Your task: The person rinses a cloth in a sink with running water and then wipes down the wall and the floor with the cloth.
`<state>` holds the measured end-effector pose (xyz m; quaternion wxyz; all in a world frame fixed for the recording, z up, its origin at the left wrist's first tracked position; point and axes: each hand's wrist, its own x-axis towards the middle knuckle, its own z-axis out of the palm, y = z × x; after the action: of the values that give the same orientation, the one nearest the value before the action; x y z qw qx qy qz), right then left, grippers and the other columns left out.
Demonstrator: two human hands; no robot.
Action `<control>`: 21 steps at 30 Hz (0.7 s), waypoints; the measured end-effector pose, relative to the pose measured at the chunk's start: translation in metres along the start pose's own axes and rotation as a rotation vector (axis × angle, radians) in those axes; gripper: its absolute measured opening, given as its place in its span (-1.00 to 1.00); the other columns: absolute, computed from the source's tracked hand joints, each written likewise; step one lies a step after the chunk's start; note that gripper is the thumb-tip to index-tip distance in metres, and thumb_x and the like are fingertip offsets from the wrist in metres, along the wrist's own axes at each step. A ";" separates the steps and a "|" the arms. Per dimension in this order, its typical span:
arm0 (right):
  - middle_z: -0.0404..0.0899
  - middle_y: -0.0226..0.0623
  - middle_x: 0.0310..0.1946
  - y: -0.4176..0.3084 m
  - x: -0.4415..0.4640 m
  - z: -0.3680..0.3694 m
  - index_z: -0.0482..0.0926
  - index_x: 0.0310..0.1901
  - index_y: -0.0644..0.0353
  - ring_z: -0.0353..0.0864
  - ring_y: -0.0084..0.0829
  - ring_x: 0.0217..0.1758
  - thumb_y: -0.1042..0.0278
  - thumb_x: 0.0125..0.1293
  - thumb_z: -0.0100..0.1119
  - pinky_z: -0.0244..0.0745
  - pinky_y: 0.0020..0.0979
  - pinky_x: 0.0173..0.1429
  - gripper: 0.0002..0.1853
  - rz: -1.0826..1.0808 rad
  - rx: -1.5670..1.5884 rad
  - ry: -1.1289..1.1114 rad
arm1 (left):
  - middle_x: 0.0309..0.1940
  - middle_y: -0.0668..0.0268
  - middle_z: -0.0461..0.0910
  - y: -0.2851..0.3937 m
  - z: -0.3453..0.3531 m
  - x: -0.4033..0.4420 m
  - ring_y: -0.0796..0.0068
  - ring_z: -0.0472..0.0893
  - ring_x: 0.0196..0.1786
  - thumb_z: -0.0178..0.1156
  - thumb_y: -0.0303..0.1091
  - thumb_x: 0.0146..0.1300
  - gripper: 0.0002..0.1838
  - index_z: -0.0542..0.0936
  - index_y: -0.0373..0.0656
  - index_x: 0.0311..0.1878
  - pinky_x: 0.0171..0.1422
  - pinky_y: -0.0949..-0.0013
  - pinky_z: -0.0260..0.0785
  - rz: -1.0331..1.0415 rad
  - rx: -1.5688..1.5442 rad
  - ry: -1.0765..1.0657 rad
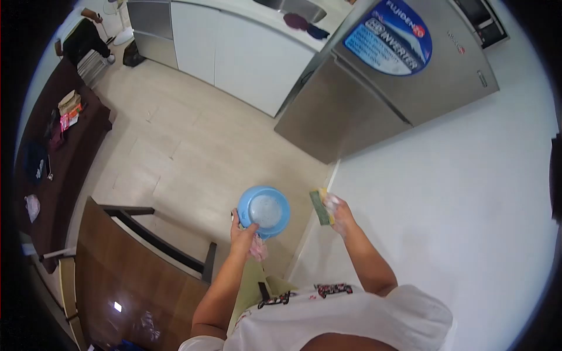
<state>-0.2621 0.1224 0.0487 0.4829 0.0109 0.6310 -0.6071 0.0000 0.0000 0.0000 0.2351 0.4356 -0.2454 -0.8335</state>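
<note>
My left hand (241,237) grips the rim of a round blue basin (283,225), thumb over the edge. Whitish, sudsy-looking liquid lies in the basin's bottom. A pink cloth (258,248) hangs below the basin at the same hand. To the right, my right hand (341,216) is closed on a sponge (319,207) with a green side and a yellow side. White foam coats the fingers of that hand. The sponge is close to the white wall (421,199); whether it touches cannot be made out.
A steel refrigerator (345,111) stands ahead, beside white cabinets (246,52) under a sink (298,9). At left are a wooden table (140,269), a dark chair or bench frame (170,245) and a brown-covered couch (76,140). Another person (82,35) is at far upper left.
</note>
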 end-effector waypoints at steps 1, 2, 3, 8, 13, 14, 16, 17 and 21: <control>0.54 -0.29 -0.15 -0.020 0.001 0.005 0.46 0.04 0.19 0.56 -0.47 -0.16 0.45 0.16 0.16 0.51 -0.44 -0.12 -0.63 -0.008 -0.071 -0.002 | 0.22 0.10 0.18 -0.010 0.010 0.009 0.28 0.42 0.08 0.10 -0.64 0.05 -0.06 -0.21 -0.11 0.42 0.09 0.30 0.35 0.014 -0.030 0.021; 0.56 -0.32 -0.16 -0.043 0.012 0.015 0.48 0.03 0.19 0.55 -0.50 -0.19 0.44 0.18 0.14 0.49 -0.46 -0.11 -0.66 -0.029 -0.145 -0.017 | 0.10 0.06 0.33 -0.012 0.022 0.030 0.30 0.48 -0.02 0.12 -0.66 0.01 -0.04 -0.21 -0.14 0.42 0.01 0.33 0.39 0.046 -0.065 0.039; 0.56 -0.32 -0.16 -0.027 0.026 0.143 0.48 0.03 0.19 0.55 -0.50 -0.19 0.44 0.18 0.14 0.49 -0.46 -0.11 -0.66 0.027 -0.002 -0.129 | 0.10 0.06 0.33 0.113 -0.047 0.018 0.30 0.48 -0.02 0.12 -0.66 0.01 -0.04 -0.21 -0.14 0.42 0.01 0.33 0.39 0.110 0.080 0.143; 0.53 -0.40 -0.29 -0.126 0.063 0.197 0.52 -0.09 0.23 0.53 -0.52 -0.22 0.49 0.17 0.13 0.44 -0.49 -0.13 -0.76 -0.150 -0.305 -0.157 | 0.21 0.08 0.19 0.184 0.026 0.068 0.26 0.39 0.12 0.09 -0.64 0.03 -0.08 -0.22 -0.24 0.40 0.13 0.30 0.32 0.032 0.026 0.027; 0.51 -0.36 -0.32 -0.193 0.106 0.294 0.53 -0.22 0.26 0.53 -0.46 -0.22 0.54 0.17 0.10 0.43 -0.47 -0.15 -0.86 -0.782 -0.757 -0.393 | 0.19 0.05 0.20 0.255 0.054 0.124 0.25 0.38 0.11 0.11 -0.56 0.04 -0.08 -0.24 -0.28 0.39 0.14 0.30 0.31 0.128 0.057 -0.006; 0.49 -0.31 -0.34 -0.210 0.113 0.314 0.53 -0.20 0.27 0.52 -0.40 -0.26 0.55 0.15 0.09 0.41 -0.44 -0.16 -0.84 -0.921 -0.862 -0.368 | 0.18 0.05 0.22 0.270 0.065 0.136 0.25 0.38 0.11 0.11 -0.55 0.05 -0.08 -0.24 -0.29 0.39 0.15 0.30 0.31 0.126 0.100 0.020; 0.46 -0.26 -0.35 -0.230 0.139 0.347 0.53 -0.18 0.29 0.51 -0.34 -0.30 0.56 0.14 0.09 0.40 -0.41 -0.17 -0.81 -1.059 -0.956 -0.337 | 0.15 0.05 0.26 0.299 0.078 0.170 0.30 0.41 0.06 0.13 -0.54 0.05 -0.06 -0.26 -0.31 0.39 0.10 0.34 0.33 0.145 0.079 -0.003; 0.44 -0.21 -0.34 -0.236 0.155 0.360 0.54 -0.17 0.27 0.49 -0.29 -0.30 0.57 0.11 0.09 0.39 -0.39 -0.17 -0.79 -1.169 -0.957 -0.346 | 0.12 0.04 0.30 0.311 0.083 0.187 0.34 0.45 0.00 0.15 -0.53 0.06 -0.05 -0.28 -0.32 0.39 0.05 0.38 0.34 0.146 0.050 -0.027; 0.42 -0.15 -0.26 -0.279 0.218 0.399 0.55 -0.15 0.22 0.44 -0.21 -0.21 0.57 0.06 0.09 0.36 -0.36 -0.13 -0.73 -1.317 -1.058 -0.360 | 0.12 0.04 0.29 0.367 0.103 0.253 0.33 0.43 0.04 0.15 -0.50 0.06 -0.05 -0.28 -0.33 0.38 0.07 0.38 0.33 0.110 0.064 -0.124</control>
<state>-0.3079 -0.3854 0.2046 0.0668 -0.6798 0.6222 -0.3824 -0.1500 -0.4143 0.1224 0.2505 0.3763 -0.3097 -0.8365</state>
